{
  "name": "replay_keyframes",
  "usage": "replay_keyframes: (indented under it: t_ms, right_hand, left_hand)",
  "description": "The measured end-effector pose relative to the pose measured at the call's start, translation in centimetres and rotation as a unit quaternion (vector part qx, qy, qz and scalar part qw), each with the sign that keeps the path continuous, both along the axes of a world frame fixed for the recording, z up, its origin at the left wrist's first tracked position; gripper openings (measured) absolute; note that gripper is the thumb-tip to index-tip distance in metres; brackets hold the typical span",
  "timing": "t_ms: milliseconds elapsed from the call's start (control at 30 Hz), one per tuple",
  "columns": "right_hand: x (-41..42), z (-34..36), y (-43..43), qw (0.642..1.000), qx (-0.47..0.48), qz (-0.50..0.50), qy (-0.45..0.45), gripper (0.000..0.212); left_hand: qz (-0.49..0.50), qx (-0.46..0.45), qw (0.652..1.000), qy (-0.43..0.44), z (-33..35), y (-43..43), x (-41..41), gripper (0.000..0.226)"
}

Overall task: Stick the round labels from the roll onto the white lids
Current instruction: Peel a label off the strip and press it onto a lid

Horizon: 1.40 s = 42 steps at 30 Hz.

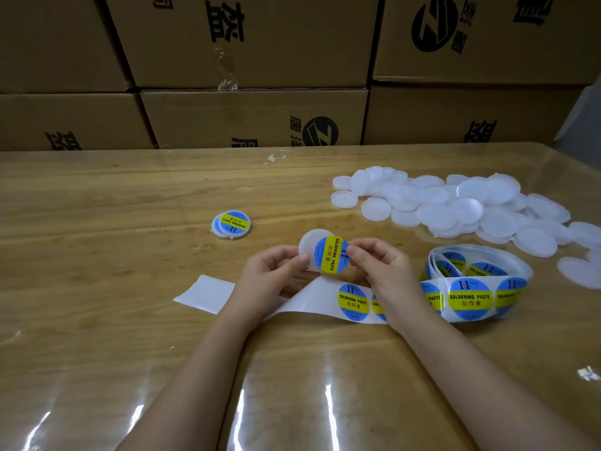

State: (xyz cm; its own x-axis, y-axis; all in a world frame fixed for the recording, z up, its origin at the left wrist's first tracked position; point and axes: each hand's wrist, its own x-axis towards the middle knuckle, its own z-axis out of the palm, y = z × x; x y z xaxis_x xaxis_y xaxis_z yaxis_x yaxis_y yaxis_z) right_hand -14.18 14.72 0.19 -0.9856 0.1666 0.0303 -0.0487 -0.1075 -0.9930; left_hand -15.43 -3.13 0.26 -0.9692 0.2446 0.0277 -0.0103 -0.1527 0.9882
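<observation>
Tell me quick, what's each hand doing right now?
Left hand: holds the white lid by its edge.
Right hand: pinches the round label, overlapping that lid.

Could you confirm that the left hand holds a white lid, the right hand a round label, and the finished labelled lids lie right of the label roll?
Not quite. In the head view the finished labelled lids lie well left of the label roll, beyond the left hand. The rest holds: the left hand holds a white lid and the right hand pinches a round label.

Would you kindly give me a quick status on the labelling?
Left hand holds white lid. Right hand pinches label, overlapping lid off-centre. Nothing in the way.
</observation>
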Motion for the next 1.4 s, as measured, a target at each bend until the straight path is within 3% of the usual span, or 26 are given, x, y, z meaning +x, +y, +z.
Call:
replay_keyframes:
  t_ms: [400, 700, 1400]
  right_hand:
    - [0.05, 0.00, -0.03, 1.000, 0.020, 0.002, 0.006, 0.013]
    - [0.20, 0.24, -0.16, 1.000, 0.015, 0.011, 0.014, 0.009]
    - [0.02, -0.16, -0.19, 0.999, 0.036, 0.018, 0.026, 0.009]
  left_hand:
    - [-0.019, -0.027, 0.999, 0.013, 0.03, 0.12, 0.17, 0.025]
    - [-0.014, -0.030, 0.999, 0.008, 0.17, 0.13, 0.19, 0.013]
    - [-0.012, -0.050, 0.998, 0.029, -0.01, -0.02, 0.17, 0.011]
